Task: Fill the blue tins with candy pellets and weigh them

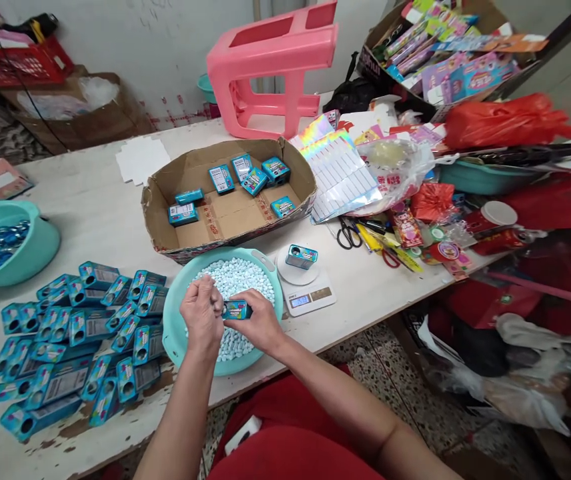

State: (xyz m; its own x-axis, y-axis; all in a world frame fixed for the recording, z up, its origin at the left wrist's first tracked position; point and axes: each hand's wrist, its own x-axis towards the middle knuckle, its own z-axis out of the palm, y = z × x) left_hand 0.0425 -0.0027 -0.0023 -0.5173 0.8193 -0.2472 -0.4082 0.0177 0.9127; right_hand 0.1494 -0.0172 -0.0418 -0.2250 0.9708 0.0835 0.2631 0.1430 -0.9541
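Over a turquoise basin [171, 333] full of small pale-blue candies [238, 275], my right hand [261, 323] grips a small blue candy box [238, 310] lying on its side. My left hand [202, 308] is curled closed against the box's left end; whatever its fingers hold is hidden. Just right of the basin, a white digital scale [310, 298] carries another blue box [301, 256]. Many similar boxes [90, 327], with round holes in their ends, lie grouped on the left of the table. Behind the basin, a shallow cardboard tray [235, 213] contains several more blue boxes.
A second turquoise basin [45, 250] with shiny blue pieces stands far left. A pink stool [270, 60] lies tipped at the back. Scissors [348, 235], holographic sheets [340, 177], a red bag [505, 120] and a carton of packaging [380, 67] crowd the right side.
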